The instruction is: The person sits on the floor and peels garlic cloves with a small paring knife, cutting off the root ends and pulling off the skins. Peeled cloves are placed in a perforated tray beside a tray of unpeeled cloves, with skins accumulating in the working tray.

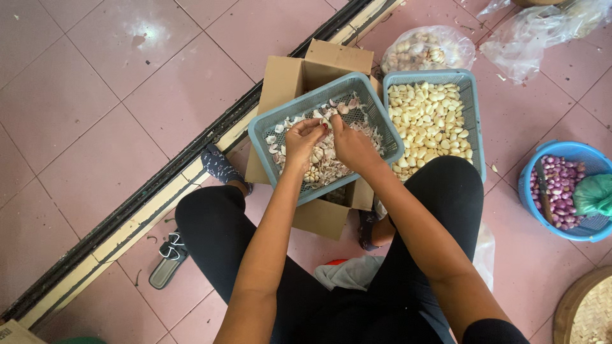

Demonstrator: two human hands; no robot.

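Pink floor tiles carry a cardboard box (299, 79) bearing a tilted basket (268, 130). Over its middle, left hand (303, 141) and right hand (352, 148) pinch one garlic clove (326, 119). Leaning on that basket's near edge could tip it off, I judge.

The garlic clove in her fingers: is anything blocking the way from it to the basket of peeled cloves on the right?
Nothing visible does. Both hands hold the garlic clove over the basket of skins, and the basket of peeled cloves sits right beside it, open on top.
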